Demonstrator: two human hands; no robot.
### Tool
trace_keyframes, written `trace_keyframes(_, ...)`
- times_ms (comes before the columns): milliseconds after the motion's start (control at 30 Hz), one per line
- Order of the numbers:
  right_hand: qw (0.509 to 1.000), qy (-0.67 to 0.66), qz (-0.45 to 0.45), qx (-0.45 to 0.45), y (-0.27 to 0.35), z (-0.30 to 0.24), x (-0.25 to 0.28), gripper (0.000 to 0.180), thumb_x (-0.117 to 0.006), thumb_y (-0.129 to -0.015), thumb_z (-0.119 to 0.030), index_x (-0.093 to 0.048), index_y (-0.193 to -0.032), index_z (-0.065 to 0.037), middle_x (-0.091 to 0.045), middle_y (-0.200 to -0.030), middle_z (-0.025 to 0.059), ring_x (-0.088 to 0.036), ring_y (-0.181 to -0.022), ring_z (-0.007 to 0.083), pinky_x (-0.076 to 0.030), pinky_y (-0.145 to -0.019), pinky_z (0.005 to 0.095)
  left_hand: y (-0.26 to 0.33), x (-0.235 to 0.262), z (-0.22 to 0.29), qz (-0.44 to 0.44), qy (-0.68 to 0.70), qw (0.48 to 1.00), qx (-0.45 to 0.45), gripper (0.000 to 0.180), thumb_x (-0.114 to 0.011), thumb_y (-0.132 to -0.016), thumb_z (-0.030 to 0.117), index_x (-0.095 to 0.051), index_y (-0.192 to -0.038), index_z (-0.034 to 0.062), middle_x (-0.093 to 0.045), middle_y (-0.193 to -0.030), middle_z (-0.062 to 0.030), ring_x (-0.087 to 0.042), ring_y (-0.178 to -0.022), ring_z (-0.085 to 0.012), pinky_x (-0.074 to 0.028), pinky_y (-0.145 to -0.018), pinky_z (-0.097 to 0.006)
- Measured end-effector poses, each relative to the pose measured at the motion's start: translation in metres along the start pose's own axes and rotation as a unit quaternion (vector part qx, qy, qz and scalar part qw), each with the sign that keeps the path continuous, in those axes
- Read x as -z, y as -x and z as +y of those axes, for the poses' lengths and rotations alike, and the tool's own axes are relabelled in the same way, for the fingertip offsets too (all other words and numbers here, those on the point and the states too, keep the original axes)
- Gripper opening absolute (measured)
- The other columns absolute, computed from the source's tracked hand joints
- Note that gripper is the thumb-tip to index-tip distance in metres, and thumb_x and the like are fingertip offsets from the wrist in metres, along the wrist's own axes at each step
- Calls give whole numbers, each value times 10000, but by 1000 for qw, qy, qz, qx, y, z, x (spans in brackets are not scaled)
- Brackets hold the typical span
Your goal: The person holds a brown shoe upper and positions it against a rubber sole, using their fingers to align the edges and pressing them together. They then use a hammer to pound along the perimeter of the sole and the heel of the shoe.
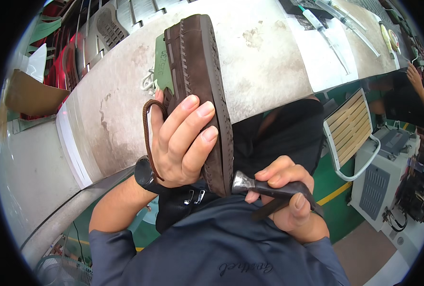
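Head view, largest first: pale, stained workbench [269, 62] curving across the upper half, syringes [331, 33] lying on a white sheet near its far right end. Wooden-slat chair [350, 128] down to the right, just below the bench edge. Another person's hand [414, 74] at the far right rim, well apart.

Brown moccasin shoe [200, 90] held up in front of the chest, long axis running almost straight up and down, toe end high over the bench, heel end low by the lap, stitched sole edge turned right. Left hand [181, 143] wrapped firmly around its lower half, fingertips pressed on the sole, brown lace [147, 133] looping past the wrist and black watch [144, 172]. Right hand [288, 195] closed tight round a dark-handled hammer [264, 187], metal head pointing left and touching the shoe's lower sole edge. Hammer hand right of and below the shoe, nearer to its heel end.
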State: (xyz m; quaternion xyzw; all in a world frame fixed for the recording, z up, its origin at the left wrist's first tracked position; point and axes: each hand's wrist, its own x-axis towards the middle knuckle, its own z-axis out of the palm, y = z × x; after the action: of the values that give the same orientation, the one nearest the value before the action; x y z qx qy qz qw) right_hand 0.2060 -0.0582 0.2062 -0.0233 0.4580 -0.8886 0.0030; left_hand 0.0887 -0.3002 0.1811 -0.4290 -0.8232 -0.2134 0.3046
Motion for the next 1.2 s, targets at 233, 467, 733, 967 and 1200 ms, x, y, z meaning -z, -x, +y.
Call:
trace_keyframes(233, 976, 165, -82, 114, -8, -10, 1, 376, -748, -1002, -268, -705, -1150, 75, -702, -1151, 244, -801, -852, 315, -681, -751, 374, -5, -14, 24, 71, 35, 994, 78, 404, -662, -994, 22, -536, -1378, 43, -645, -1419, -209, -631, -1337, -396, -371, -1178, -734)
trace_keyframes(467, 840, 441, -282, 147, -70, -80, -35, 310, -897, -747, -129, -775, -984, 28, -757, -965, 186, -757, -705, 259, -628, -601, 315, -11, -3, 23, 34, 23, 997, 59, 453, -643, -995, 48, -522, -1430, 3, -628, -1458, -243, -624, -1358, -416, -372, -1197, -683)
trace_keyframes(733, 997, 80, -16, 20, 14, -6, 1, 333, -642, -1057, -260, -640, -1217, 32, -645, -1219, 263, -769, -945, 303, -631, -943, 451, -2, -20, 26, 86, 32, 993, 76, 562, -701, -968, 162, -491, -1461, -8, -572, -1506, -262, -556, -1424, -430, -319, -1219, -686)
trace_keyframes(967, 971, 218, -73, 67, -5, -26, 4, 321, -692, -1018, -221, -669, -1164, 64, -694, -1146, 274, -794, -876, 305, -686, -793, 397, -2, -23, 29, 107, 41, 989, 95, 470, -670, -977, 56, -509, -1413, -5, -592, -1473, -271, -578, -1395, -438, -331, -1205, -710)
trace_keyframes(1200, 936, 332, -97, 64, -34, -53, -17, 308, -814, -915, -203, -735, -1051, 63, -774, -971, 223, -798, -887, 291, -684, -755, 352, 4, -28, 32, 132, 56, 983, 117, 431, -648, -992, 17, -507, -1399, 11, -610, -1432, -250, -600, -1366, -430, -340, -1203, -738)
